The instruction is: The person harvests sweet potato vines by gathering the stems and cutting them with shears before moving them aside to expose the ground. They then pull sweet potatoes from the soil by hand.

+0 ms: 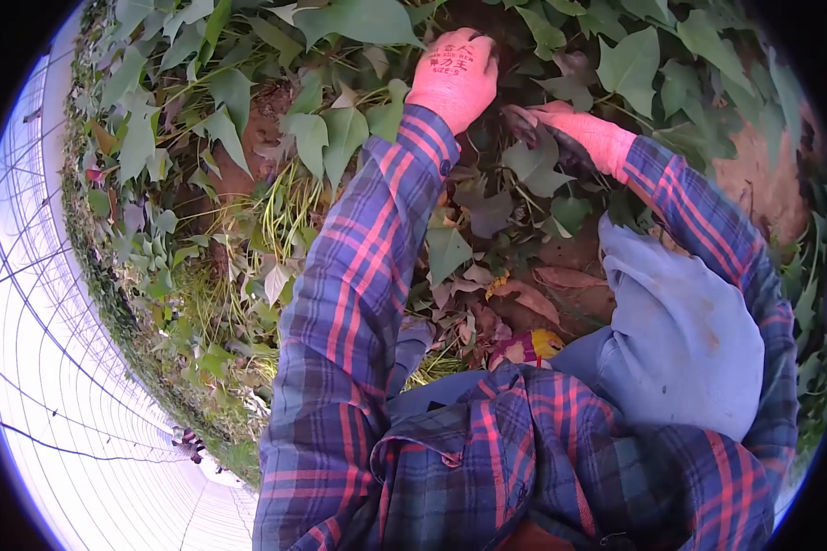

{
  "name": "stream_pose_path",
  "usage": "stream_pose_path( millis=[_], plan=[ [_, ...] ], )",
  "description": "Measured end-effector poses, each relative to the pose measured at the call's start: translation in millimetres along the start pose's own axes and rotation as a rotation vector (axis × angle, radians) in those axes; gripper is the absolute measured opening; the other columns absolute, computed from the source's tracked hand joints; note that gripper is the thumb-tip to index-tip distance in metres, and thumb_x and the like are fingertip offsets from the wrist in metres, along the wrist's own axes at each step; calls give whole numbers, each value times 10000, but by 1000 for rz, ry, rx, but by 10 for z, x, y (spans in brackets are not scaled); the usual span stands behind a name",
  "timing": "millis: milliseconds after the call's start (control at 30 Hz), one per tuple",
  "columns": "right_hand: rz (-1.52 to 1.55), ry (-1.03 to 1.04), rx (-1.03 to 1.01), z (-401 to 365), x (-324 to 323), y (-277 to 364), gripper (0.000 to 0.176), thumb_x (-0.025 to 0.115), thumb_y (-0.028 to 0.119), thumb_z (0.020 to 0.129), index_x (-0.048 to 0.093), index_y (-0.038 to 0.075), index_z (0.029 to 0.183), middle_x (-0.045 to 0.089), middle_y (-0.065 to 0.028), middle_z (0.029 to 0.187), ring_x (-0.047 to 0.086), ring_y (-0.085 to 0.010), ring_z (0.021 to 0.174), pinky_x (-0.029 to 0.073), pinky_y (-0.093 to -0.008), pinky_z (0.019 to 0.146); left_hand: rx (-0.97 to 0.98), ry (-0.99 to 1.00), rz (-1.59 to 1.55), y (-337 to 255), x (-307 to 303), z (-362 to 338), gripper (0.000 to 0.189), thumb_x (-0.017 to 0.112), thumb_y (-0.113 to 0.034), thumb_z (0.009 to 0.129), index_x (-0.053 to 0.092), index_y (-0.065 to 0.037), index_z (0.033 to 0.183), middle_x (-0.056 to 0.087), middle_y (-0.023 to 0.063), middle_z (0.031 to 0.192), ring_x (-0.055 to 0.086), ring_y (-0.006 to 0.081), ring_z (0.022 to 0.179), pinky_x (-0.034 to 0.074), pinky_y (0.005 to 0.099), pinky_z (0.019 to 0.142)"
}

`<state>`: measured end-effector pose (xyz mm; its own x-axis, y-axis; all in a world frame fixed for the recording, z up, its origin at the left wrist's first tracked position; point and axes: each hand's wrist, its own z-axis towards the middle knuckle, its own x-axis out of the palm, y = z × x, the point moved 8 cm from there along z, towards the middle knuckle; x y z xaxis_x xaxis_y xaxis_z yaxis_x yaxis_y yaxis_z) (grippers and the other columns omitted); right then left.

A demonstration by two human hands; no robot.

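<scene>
My left hand (454,78), in a pink glove with dark printing on its back, reaches into green, heart-shaped leaves (358,20) at the top of the view. Its fingers curl downward over the foliage, and what lies under them is hidden. To its right, my right hand (579,133) wears a matching pink glove with a dark palm. Its fingers stretch toward the left hand, low among the vines, partly behind a broad leaf (535,163). I see nothing held in it. Dark soil lies in shade between the two hands.
Leafy vines (230,101) spread left and right over brown soil (570,262). Dry leaves (526,298) lie before my bent knee (685,321) in blue cloth. A colourful shoe-like item (524,347) shows below. A netted greenhouse wall (55,367) curves along the left, with distant figures (188,444).
</scene>
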<state>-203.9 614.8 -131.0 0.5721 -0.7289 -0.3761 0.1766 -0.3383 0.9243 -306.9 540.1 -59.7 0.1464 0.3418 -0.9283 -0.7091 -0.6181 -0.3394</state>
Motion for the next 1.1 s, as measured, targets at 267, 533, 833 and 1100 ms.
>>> stream_pose_path(
  millis=[267, 533, 833, 1100],
  plan=[
    [1384, -208, 314, -64, -3, -331, 415, 547, 175, 931, 465, 87, 1329, 550, -21, 1162, 540, -113, 970, 432, -253, 945, -206, 574, 185, 567, 430, -356, 284, 488, -254, 901, 600, -66, 1081, 602, 149, 1144, 596, 310, 1045, 483, 421, 884],
    [1942, -321, 379, 168, 14, -290, 274, 522, 193, 957, 565, 99, 1211, 614, -60, 1108, 611, -149, 803, 538, -295, 746, 192, 282, 585, 332, 420, 191, 343, 554, -194, 847, 580, -155, 1187, 560, 73, 1234, 462, 287, 1219, 342, 471, 1020],
    [1933, -133, 175, 259, 97, -392, 411, 530, 146, 941, 449, 115, 1343, 549, -61, 1234, 560, -139, 920, 502, -271, 828, 11, 513, 642, 509, 553, 130, 272, 508, -306, 906, 629, -169, 1107, 611, 57, 1140, 522, 256, 1143, 305, 489, 1029],
    [1058, -453, 133, 133, 54, -1297, 346, 559, 160, 922, 505, 64, 1250, 575, -60, 1132, 560, -161, 971, 489, -261, 818, -10, 461, 555, 487, 543, 45, 282, 525, -303, 893, 632, -163, 1113, 608, 60, 1153, 513, 264, 1154, 305, 484, 1032]
  ],
)
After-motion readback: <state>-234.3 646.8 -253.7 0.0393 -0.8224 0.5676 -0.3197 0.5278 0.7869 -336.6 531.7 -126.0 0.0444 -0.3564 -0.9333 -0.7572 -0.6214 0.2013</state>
